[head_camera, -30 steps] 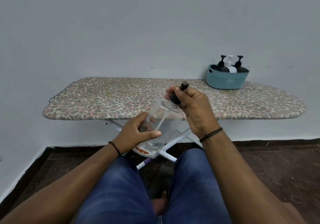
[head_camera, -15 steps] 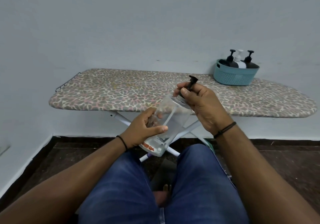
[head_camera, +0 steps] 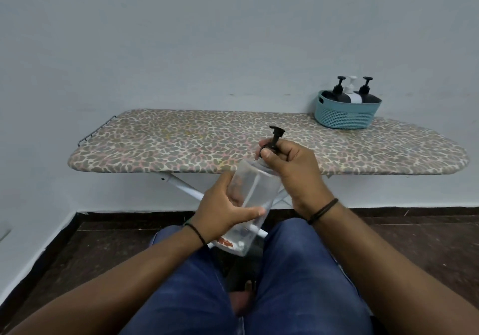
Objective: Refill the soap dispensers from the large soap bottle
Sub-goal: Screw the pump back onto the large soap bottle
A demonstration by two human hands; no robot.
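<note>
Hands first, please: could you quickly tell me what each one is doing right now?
Left hand: grips the clear dispenser bottle around its body.
Right hand: fingers curled around the black pump top at the bottle's neck.

Both forearms reach forward from the lower corners and meet above the knees, which are clad in blue jeans. The left hand (head_camera: 223,209) sits lower and nearer the body, fingers wrapped round the far side of a clear bottle (head_camera: 255,197), thumb laid straight across its near face. A thin dark band circles the left wrist. The right hand (head_camera: 290,169) is higher and further out, just above and right of the left, back of the hand up, fingers curled and pinching the black pump (head_camera: 275,137) at the bottle's neck. Two dark bands ring the right wrist.
</note>
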